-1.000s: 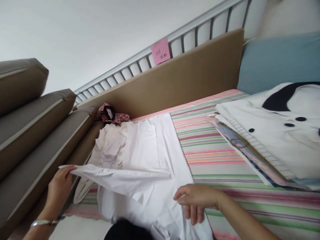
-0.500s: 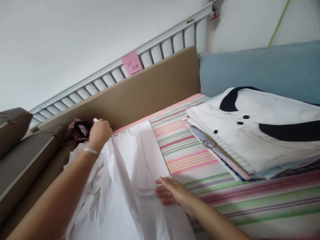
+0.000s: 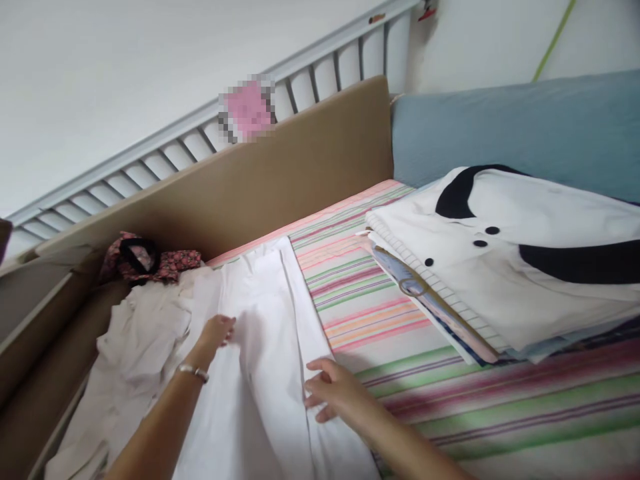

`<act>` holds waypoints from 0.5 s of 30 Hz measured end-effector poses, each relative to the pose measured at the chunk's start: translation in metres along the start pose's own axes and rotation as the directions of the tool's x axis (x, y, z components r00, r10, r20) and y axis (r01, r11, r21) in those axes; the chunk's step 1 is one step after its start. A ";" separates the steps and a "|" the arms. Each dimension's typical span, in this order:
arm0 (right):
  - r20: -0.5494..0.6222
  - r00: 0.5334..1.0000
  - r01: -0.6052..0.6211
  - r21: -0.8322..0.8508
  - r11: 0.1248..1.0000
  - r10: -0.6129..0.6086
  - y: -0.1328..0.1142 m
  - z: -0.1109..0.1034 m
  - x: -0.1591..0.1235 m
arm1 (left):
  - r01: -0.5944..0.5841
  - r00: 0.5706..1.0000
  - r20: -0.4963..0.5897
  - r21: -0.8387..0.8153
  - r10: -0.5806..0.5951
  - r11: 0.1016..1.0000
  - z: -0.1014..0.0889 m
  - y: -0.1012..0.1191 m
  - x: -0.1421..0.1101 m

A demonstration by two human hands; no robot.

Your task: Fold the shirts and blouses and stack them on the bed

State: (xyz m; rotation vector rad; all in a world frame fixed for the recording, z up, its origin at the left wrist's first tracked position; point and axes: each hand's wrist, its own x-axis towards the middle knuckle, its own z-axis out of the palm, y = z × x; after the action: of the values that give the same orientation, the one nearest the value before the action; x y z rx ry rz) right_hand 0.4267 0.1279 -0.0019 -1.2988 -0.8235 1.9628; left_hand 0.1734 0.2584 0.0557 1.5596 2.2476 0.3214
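Note:
A long white garment (image 3: 267, 333), apparently trousers, lies lengthwise on the striped bedsheet (image 3: 345, 287), one layer folded over another along its right side. My left hand (image 3: 217, 333), a bracelet at its wrist, hovers over or rests on the left part of the cloth, fingers loosely bent and apart; I see no cloth gripped in it. Beside the right edge of the garment is my right hand (image 3: 330, 390), open with fingers spread, the fingertips at or just above the fabric. Left of the garment lies a crumpled off-white garment (image 3: 145, 340).
A stack of folded clothes (image 3: 500, 267), topped by a white piece with black trim, sits at right before a blue bolster (image 3: 515, 133). Dark floral cloth (image 3: 170, 263) is bunched at left. Brown padded panels (image 3: 300, 163) and a white rail (image 3: 190, 143) border the bed.
My left hand has let go of the far left edge and come nearer. The lifted white cloth now lies folded over to the right, uncovering the off-white garment. The view shifted slightly.

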 end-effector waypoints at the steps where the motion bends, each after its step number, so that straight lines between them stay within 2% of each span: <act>1: -0.019 1.000 0.018 -0.048 0.999 -0.019 0.000 0.002 -0.001 | 0.067 0.996 0.068 -0.089 -0.061 0.994 0.004 -0.014 -0.015; 3: -0.026 0.998 0.052 -0.148 0.988 -0.056 0.001 0.007 -0.007 | 0.161 0.976 0.180 -0.243 -0.119 0.957 0.014 -0.032 -0.039; 5: 0.003 0.999 0.048 -0.233 0.971 -0.049 0.002 0.013 -0.015 | 0.214 0.957 0.264 -0.371 -0.118 0.904 0.023 -0.040 -0.053; 9: 0.065 0.998 0.006 -0.379 0.925 0.020 0.017 0.026 -0.034 | 0.271 0.928 0.367 -0.546 -0.064 0.793 0.034 -0.041 -0.060; 11: 0.117 0.993 0.034 -0.466 0.884 0.024 0.029 0.030 -0.043 | 0.284 0.921 0.387 -0.609 -0.035 0.741 0.035 -0.040 -0.062; 13: 0.159 0.986 0.143 -0.603 0.785 -0.058 0.040 0.034 -0.052 | 0.289 0.921 0.390 -0.664 -0.010 0.689 0.035 -0.040 -0.064; 15: 0.197 0.962 0.272 -0.756 0.596 -0.189 0.048 0.037 -0.060 | 0.286 0.927 0.375 -0.712 0.003 0.641 0.034 -0.041 -0.067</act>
State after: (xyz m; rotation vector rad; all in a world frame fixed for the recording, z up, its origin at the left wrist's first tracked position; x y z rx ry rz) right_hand 0.4023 0.0465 0.0042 -1.4375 -1.9501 1.4732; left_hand 0.1746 0.1805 0.0209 0.8754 1.5979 0.7649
